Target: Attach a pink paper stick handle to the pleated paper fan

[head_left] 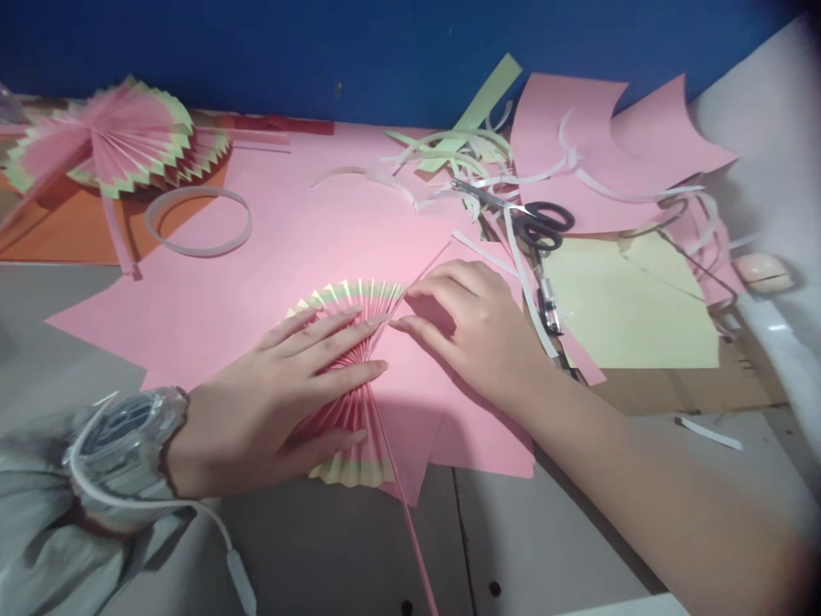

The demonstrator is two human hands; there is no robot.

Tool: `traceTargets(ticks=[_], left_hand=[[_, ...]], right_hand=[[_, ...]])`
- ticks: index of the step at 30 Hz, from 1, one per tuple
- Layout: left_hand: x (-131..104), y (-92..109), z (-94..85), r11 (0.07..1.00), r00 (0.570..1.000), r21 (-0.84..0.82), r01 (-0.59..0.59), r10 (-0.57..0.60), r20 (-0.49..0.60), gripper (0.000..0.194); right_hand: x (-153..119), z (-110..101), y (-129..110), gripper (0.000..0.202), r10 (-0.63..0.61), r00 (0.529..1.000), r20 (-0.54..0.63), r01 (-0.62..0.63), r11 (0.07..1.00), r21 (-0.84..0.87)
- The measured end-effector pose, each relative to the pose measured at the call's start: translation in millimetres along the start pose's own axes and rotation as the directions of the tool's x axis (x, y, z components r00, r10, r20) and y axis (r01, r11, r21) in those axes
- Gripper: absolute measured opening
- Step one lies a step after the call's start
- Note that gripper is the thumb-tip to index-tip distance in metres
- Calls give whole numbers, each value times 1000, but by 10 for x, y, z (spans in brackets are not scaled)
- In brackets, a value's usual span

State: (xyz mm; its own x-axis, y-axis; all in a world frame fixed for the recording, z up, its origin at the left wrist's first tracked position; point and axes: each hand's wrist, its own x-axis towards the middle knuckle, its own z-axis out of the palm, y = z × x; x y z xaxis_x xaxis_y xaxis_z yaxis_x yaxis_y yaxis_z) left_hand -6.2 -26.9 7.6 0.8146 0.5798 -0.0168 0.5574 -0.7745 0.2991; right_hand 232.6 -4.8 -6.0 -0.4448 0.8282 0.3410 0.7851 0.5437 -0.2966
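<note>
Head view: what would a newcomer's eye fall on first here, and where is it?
Probably the pleated pink fan with its pale edge, at the centre under the spread left hand, with the right hand at its upper right edge. Next might come the pleated rosette at upper left and the black-handled scissors beside curled paper strips, right of centre.

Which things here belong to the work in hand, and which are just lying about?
Seemingly in use:
left hand, spread over the pleated fan
right hand, fingertips at that fan's edge

Apparently just lying about:
black-handled scissors
pale ring
another fan, upper left
pale green sheet
loose white strip
</note>
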Motion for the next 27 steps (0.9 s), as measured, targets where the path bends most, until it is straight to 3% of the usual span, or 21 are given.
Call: traceTargets(ticks=[5, 8, 13, 18, 23, 27], left_hand=[[0, 14, -12, 1000, 1000, -11, -8, 8, 9, 49], [-3, 16, -21, 999, 1000, -30, -14, 14, 13, 49], [-6, -12, -30, 990, 998, -123, -67, 67, -5, 44], [-12, -63, -30, 982, 990, -137, -131, 121, -75, 30], [-10, -113, -97, 1000, 989, 3, -24, 24, -144, 15], [9, -89, -134, 989, 968, 3, 148, -144, -205, 16]], right_hand=[[-2, 4, 32, 22, 18, 999, -26, -18, 1000, 6], [7, -5, 55, 30, 6, 999, -44, -6, 1000, -10], [46, -43, 127, 25, -264, 962, 72, 259, 963, 73], [27, -93, 170, 19, -306, 943, 129, 292, 949, 117], [-6, -91, 153, 13, -299, 946, 124, 285, 951, 118], [-27, -100, 70, 17, -269, 950, 160, 265, 963, 46]])
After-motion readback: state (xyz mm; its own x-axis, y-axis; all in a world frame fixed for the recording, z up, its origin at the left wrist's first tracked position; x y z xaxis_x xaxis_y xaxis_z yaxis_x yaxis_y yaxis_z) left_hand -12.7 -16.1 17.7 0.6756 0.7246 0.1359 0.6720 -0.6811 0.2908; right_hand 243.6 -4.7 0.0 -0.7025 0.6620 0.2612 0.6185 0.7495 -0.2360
